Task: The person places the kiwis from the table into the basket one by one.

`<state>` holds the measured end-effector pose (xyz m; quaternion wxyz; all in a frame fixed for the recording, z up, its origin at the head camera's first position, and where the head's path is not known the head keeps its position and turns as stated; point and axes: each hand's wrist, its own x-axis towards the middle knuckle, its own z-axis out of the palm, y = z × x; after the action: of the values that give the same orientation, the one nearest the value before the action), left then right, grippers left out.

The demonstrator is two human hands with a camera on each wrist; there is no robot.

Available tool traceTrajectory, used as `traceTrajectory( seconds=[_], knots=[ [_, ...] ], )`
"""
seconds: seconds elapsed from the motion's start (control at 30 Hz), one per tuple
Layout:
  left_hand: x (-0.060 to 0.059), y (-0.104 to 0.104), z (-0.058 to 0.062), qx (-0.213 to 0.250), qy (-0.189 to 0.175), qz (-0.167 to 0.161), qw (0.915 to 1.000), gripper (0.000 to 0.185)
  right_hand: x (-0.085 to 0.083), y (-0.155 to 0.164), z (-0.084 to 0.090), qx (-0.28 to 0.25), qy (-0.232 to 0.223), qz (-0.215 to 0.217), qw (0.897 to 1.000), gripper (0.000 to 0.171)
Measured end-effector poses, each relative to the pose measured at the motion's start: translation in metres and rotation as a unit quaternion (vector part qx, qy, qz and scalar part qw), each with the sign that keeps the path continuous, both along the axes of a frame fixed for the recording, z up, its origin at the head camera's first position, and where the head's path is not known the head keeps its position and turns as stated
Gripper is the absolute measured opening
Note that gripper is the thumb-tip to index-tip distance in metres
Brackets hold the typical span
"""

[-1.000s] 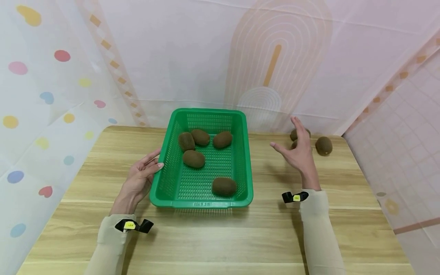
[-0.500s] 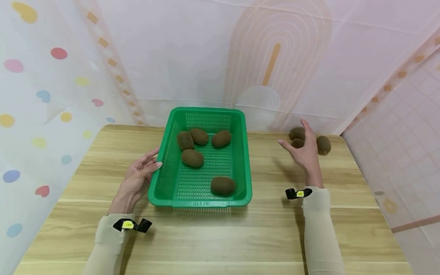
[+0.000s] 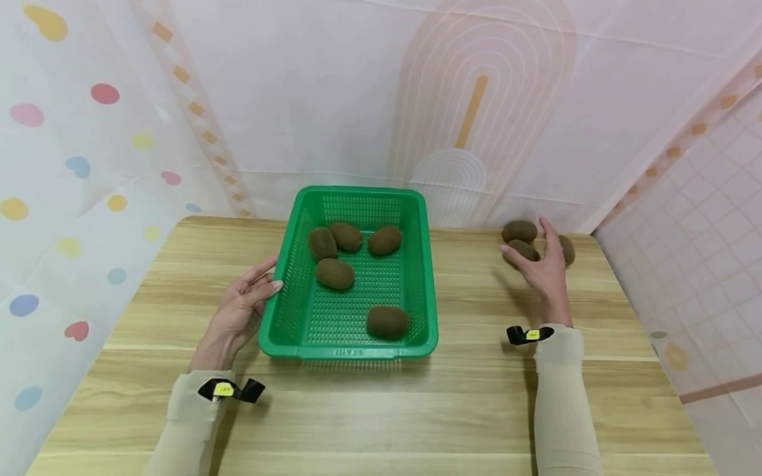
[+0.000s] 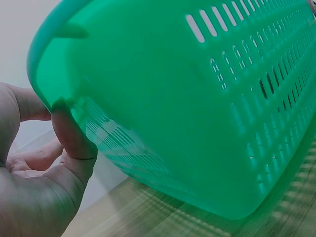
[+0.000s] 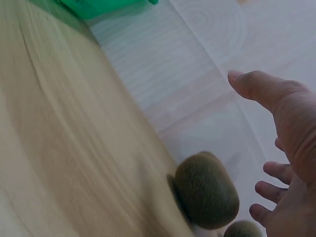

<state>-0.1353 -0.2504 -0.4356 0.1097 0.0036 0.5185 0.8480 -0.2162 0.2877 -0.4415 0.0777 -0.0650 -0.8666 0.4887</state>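
A green plastic basket [image 3: 381, 283] with slotted sides holds several brown kiwis [image 3: 335, 274]. At its left rim, my left hand [image 3: 237, 311] pinches the edge between thumb and fingers; the left wrist view shows the thumb [image 4: 74, 133] against the rim's underside. On the right, my right hand [image 3: 548, 271] hovers with thumb and fingers spread above three loose kiwis. One of these kiwis [image 3: 521, 252] lies just beyond the thumb, another kiwi [image 3: 520, 231] behind it, and a third kiwi [image 3: 569, 250] is partly hidden by the fingers. Nothing is between the right fingers [image 5: 279, 173].
The wooden table [image 3: 381, 423] meets a patterned cloth backdrop [image 3: 309, 119] along its back edge. Dotted cloth [image 3: 59, 277] hangs at the left, gridded cloth [image 3: 714, 277] at the right. The loose kiwis lie near the back right corner.
My right hand has moved right and slightly nearer the table, from left of the loose kiwis to over them. The left hand and the basket have stayed in place.
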Motion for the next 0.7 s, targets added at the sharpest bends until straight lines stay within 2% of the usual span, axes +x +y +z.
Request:
traceTrajectory(
  seconds=[0.3,0.47,0.57,0.7],
  knots=[
    [0.001,-0.001,0.0,-0.012,-0.006,0.002,0.9999,0.069,0.0,0.014,-0.011,-0.046,-0.039,0.004,0.998,0.105],
    [0.0,0.0,0.001,-0.015,-0.006,0.002,0.9999,0.069,0.0,0.022,-0.019,-0.04,-0.053,0.006,0.998,0.1],
    [0.0,0.001,0.001,-0.016,-0.006,0.002,0.9999,0.069,-0.001,0.022,-0.025,-0.037,-0.052,-0.005,0.998,0.095],
    [0.0,0.0,0.002,-0.017,-0.009,0.003,0.9998,0.068,-0.002,0.019,-0.03,-0.037,-0.04,-0.039,0.998,0.078]
  ],
)
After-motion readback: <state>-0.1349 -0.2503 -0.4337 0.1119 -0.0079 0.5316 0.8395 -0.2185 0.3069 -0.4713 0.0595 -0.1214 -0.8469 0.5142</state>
